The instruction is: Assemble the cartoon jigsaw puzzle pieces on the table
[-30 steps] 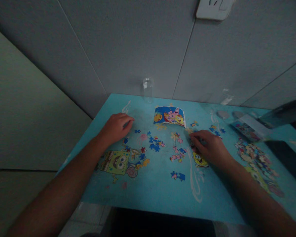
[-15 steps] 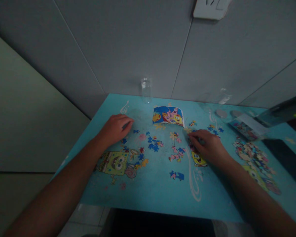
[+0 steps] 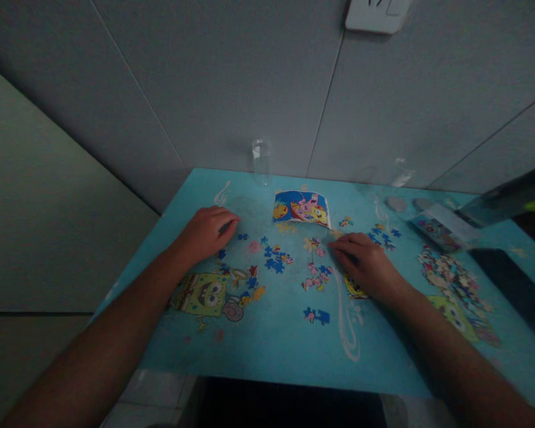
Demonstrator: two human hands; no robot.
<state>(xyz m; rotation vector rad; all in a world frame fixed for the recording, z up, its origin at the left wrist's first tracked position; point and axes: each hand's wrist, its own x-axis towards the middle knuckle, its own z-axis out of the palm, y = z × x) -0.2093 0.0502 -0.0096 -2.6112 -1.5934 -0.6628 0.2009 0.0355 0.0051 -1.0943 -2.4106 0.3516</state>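
A turquoise table (image 3: pixel 271 339) with printed cartoon figures carries scattered jigsaw pieces. My left hand (image 3: pixel 206 232) rests palm down at the left, fingers loosely curled on the tabletop, beside small blue pieces (image 3: pixel 276 260). My right hand (image 3: pixel 365 261) lies palm down over a yellow assembled patch (image 3: pixel 352 290), fingers bent onto the pieces beneath; what they grip is hidden. A pink cluster (image 3: pixel 316 276) sits just left of that hand. The reference picture (image 3: pixel 301 208) lies beyond, between both hands.
A clear glass jar (image 3: pixel 261 161) stands at the back edge by the wall. A heap of loose pieces (image 3: pixel 455 279) lies at the right, with a puzzle bag (image 3: pixel 437 229), round lids (image 3: pixel 396 204) and a dark object (image 3: pixel 512 279) nearby. A wall socket (image 3: pixel 374 15) is above.
My right hand has slid slightly left and flattened over the yellow patch. The view has drifted a little; my left hand has stayed put.
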